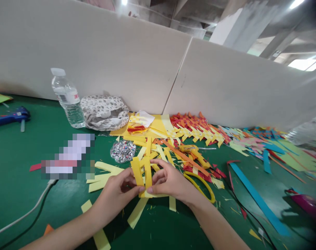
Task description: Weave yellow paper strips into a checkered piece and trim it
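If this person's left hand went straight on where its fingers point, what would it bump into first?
Beyond the yellow paper strips it is pinching, the left hand would probably meet the right hand first, which is close by, though depth is hard to judge.

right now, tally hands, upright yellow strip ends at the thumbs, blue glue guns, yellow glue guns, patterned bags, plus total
Hands: 2, left hand and right hand
Upright yellow strip ends: 2
Blue glue gun: 1
Yellow glue gun: 1
Patterned bag: 1
Total: 7
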`<move>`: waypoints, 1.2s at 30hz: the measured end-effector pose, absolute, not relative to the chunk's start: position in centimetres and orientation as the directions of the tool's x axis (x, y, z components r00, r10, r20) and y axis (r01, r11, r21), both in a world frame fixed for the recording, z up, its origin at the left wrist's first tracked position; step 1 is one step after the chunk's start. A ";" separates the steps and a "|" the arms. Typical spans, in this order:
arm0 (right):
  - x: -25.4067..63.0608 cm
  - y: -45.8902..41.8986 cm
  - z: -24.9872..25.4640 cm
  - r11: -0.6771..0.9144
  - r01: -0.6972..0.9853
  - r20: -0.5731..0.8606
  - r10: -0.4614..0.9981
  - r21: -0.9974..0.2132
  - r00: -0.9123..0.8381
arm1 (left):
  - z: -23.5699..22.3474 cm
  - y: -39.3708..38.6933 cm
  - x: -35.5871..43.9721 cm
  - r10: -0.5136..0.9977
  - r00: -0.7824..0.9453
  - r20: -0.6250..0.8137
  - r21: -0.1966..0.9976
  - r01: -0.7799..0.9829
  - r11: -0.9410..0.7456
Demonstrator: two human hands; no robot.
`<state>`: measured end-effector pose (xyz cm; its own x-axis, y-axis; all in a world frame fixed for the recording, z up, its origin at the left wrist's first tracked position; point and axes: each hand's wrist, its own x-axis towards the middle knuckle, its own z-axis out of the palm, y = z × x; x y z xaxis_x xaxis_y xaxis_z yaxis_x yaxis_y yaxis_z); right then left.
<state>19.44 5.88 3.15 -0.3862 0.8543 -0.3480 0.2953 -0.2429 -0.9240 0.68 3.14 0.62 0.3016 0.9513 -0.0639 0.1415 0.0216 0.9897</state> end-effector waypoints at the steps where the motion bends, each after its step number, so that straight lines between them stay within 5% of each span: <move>1: 19.4 5.9 3.2 -0.245 0.296 -0.349 0.856 -0.923 -0.381 | 0.6 3.2 0.7 0.952 0.299 -0.067 0.991 0.128 0.030; 11: 19.5 6.0 3.3 -0.224 0.274 -0.316 0.877 -0.935 -0.362 | 0.4 3.8 0.8 0.897 0.345 -0.278 0.931 -0.132 0.340; 36: 18.6 5.7 3.8 -0.139 0.340 -0.253 0.913 -0.930 -0.319 | -0.4 3.7 0.8 0.872 0.372 -0.319 0.917 -0.112 0.383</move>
